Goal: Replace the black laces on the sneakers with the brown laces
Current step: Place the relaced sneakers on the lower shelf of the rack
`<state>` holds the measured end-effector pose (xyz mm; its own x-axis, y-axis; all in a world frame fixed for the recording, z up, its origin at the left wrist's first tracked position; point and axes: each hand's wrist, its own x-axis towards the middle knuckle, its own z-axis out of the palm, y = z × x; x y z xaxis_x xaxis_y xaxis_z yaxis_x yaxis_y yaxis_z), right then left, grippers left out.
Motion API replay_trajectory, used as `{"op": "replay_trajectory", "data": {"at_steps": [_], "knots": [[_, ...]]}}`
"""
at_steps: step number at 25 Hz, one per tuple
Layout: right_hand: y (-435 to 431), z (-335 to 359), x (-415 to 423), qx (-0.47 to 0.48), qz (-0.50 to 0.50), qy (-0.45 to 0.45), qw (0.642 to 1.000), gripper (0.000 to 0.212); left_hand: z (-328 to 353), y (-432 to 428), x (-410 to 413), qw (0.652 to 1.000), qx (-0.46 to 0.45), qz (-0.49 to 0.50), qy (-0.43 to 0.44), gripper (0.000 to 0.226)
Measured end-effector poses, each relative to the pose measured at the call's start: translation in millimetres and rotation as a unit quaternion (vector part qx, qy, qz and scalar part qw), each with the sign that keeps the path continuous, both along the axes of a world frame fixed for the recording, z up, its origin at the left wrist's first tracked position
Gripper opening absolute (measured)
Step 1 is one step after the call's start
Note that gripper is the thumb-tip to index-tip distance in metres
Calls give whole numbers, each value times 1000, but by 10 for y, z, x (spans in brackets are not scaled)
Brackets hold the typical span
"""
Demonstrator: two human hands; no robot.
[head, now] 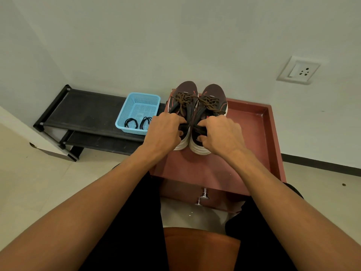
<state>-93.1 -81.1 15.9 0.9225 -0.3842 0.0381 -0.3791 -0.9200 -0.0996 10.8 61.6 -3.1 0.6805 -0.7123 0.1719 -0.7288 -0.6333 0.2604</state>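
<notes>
1. Brown laces [183,99] are threaded through both sneakers, which stand side by side and touching on the red table [252,132], toes toward the wall.
2. The left hand [164,132] grips the heel of the left sneaker [185,89], with its fingers curled into the opening.
3. The right hand [221,135] grips the heel of the right sneaker [214,92], with fingers at the collar and thumb on the back of the heel.
4. Black laces [137,123] lie in two coils in the blue basket [143,94].
5. The basket sits on the black rack [86,108], just beside the table.
</notes>
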Motion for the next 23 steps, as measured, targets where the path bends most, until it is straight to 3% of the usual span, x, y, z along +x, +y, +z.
{"op": "replay_trajectory", "data": {"at_steps": [4,11,19,23], "knots": [[150,493,57,-32,24,-32,999,15,533,201,-42,999,-22,26,-21,19],[988,997,352,-48,103,-77,991,28,1149,1157,67,992,2,108,-62,35],[2437,530,864,16,218,-52,975,22,719,2713,276,978,54,196,-33,40],[2986,226,1022,79,286,3,955,23,305,3389,309,963,102,250,24,44]]}}
